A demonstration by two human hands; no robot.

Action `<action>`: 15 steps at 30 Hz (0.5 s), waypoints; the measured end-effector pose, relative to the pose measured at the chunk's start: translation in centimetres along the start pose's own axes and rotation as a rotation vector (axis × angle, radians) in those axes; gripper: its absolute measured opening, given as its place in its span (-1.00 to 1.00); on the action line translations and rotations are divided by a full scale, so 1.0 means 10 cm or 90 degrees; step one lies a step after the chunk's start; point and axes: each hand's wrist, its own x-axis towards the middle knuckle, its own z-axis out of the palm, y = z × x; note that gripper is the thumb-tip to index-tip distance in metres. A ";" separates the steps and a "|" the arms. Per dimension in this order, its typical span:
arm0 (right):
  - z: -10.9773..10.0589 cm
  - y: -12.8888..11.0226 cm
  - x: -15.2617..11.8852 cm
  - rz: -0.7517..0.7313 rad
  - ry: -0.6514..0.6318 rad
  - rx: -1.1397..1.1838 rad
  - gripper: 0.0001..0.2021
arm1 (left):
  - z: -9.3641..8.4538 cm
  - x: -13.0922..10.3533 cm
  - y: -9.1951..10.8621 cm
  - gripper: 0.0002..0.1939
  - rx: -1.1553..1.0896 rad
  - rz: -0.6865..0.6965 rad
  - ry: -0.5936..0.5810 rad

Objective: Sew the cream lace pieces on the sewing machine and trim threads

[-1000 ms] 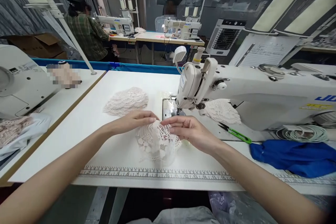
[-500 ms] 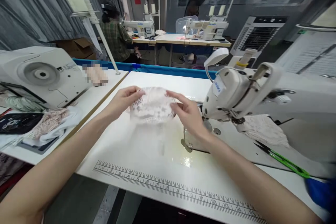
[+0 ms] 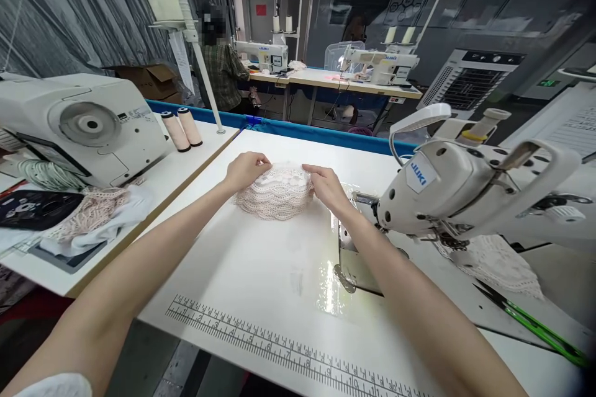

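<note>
A pale pink and white lace piece (image 3: pixel 285 178) is stretched between my two hands at the middle of the white table (image 3: pixel 261 260). Scalloped lace layers (image 3: pixel 274 206) lie fanned beneath it. My left hand (image 3: pixel 246 170) pinches the upper left edge between thumb and fingers. On the opposite side, my right hand (image 3: pixel 328 189) is closed on the upper right edge, its index finger extended along the lace. To the right stands a white sewing machine (image 3: pixel 419 180), with more lace (image 3: pixel 498 263) lying beneath its arm.
Green-handled scissors (image 3: pixel 531 322) lie at the right. A printed ruler (image 3: pixel 279 347) runs along the front edge. Left, another machine (image 3: pixel 88 130) stands near two thread spools (image 3: pixel 181 129). A person (image 3: pixel 221 68) sits at the back by further sewing machines (image 3: pixel 263 56).
The lace, blurred and raised before, is now lower and lies over the scalloped layers. Both hands keep their hold. My view has shifted, so the machine appears farther right.
</note>
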 end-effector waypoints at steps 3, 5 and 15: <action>-0.02 -0.04 0.00 0.033 -0.010 -0.050 -0.53 | -0.01 -0.05 0.00 -0.81 0.084 0.026 0.028; -0.05 -0.09 -0.06 0.032 -0.002 -0.073 -0.52 | -0.03 -0.10 0.02 -0.79 0.129 0.051 0.051; -0.54 0.02 -1.70 -0.220 -0.072 -0.159 -0.72 | -0.03 -0.80 0.47 -0.83 0.193 0.519 0.273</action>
